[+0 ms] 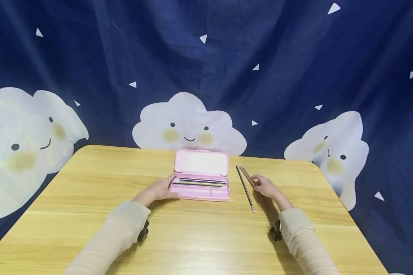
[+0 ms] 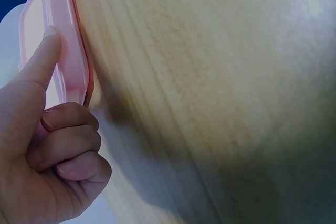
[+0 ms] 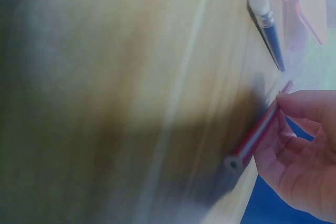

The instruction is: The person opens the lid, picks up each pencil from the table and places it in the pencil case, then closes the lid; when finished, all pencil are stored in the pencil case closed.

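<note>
A pink pencil case [image 1: 194,193] lies on the table with its lid [image 1: 201,162] raised at the back. Several pencils [image 1: 199,182] lie lengthwise in its rear compartment. At the case's left end, my left hand [image 1: 161,190] holds it; in the left wrist view one straight finger [image 2: 46,56] lies along the pink side, the other visible fingers curled. My right hand [image 1: 265,187] pinches a reddish-brown pencil [image 1: 264,201] between thumb and fingertips, right of the case. In the right wrist view this pencil [image 3: 257,132] slants close above or on the table; contact is unclear.
A dark pencil [image 1: 245,188] with a white eraser lies between the case and my right hand. The wooden table [image 1: 206,236] ends behind the case, against a dark blue curtain [image 1: 227,76] with cloud prints. Small black devices sit at both wrists.
</note>
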The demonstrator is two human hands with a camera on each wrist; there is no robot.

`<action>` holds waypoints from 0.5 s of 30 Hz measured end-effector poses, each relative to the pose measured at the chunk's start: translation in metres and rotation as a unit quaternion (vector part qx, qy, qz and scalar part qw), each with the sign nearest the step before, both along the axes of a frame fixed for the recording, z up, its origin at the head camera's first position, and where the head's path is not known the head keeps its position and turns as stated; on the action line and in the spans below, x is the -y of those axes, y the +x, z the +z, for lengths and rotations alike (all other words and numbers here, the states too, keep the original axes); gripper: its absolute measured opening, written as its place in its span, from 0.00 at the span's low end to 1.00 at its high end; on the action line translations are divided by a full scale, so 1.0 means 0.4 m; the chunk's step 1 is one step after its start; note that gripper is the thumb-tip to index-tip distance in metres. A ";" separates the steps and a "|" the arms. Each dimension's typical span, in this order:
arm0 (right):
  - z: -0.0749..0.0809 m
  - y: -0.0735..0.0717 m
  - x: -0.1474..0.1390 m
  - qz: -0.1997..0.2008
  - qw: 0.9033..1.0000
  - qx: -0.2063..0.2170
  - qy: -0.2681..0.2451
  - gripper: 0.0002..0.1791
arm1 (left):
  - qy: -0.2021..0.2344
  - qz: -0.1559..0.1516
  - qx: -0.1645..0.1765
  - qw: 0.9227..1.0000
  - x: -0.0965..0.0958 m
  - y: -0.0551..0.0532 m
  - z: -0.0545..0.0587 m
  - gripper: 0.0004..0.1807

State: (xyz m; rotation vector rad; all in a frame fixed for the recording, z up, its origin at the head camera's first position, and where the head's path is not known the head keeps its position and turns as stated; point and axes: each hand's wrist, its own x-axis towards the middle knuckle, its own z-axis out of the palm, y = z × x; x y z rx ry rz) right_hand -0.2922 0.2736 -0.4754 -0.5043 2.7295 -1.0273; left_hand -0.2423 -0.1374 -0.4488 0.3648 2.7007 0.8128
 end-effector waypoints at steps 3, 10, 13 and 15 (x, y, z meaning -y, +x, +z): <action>-0.003 -0.004 -0.006 0.012 1.000 -0.020 -0.012 0.19 | -0.003 0.002 0.003 1.000 0.000 0.001 -0.002 0.51; 0.069 0.046 0.055 -0.005 1.000 -0.030 0.003 0.16 | -0.004 -0.001 0.001 1.000 0.001 0.002 -0.002 0.52; 0.074 0.049 0.069 -0.008 0.999 -0.037 0.006 0.16 | -0.003 -0.001 0.000 1.000 0.000 0.002 -0.002 0.51; 0.083 0.053 0.081 -0.017 0.999 -0.034 -0.003 0.16 | -0.003 0.001 0.001 1.000 -0.001 0.001 -0.002 0.51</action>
